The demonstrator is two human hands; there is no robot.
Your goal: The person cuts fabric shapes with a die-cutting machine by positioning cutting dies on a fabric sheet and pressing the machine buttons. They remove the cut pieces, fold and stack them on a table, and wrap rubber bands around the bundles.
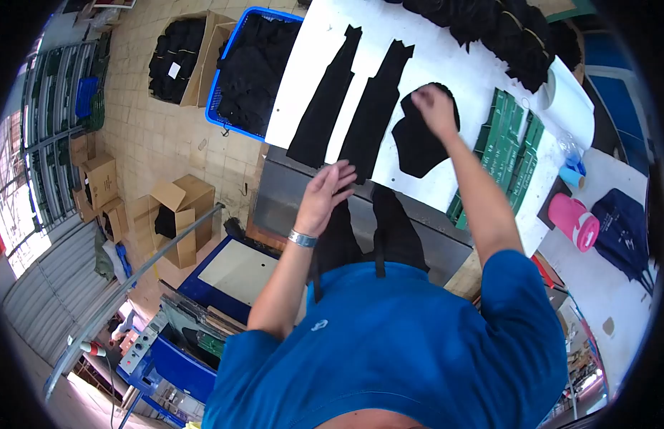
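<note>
Three black cloth pieces lie on the white tabletop: a long one at the left, another long one in the middle, and a wide rounded one at the right. My left hand is at the near end of the middle piece, by the table's front edge, fingers spread and holding nothing visible. Over the upper part of the rounded piece is my right hand, its fingers bent together; whether it pinches the cloth is too small to tell.
Green lettered templates lie right of the pieces. Black cloth bundles line the far edge. A blue crate of black cloth stands left of the table. A pink bottle and dark blue bag are at the right. Cardboard boxes stand on the floor.
</note>
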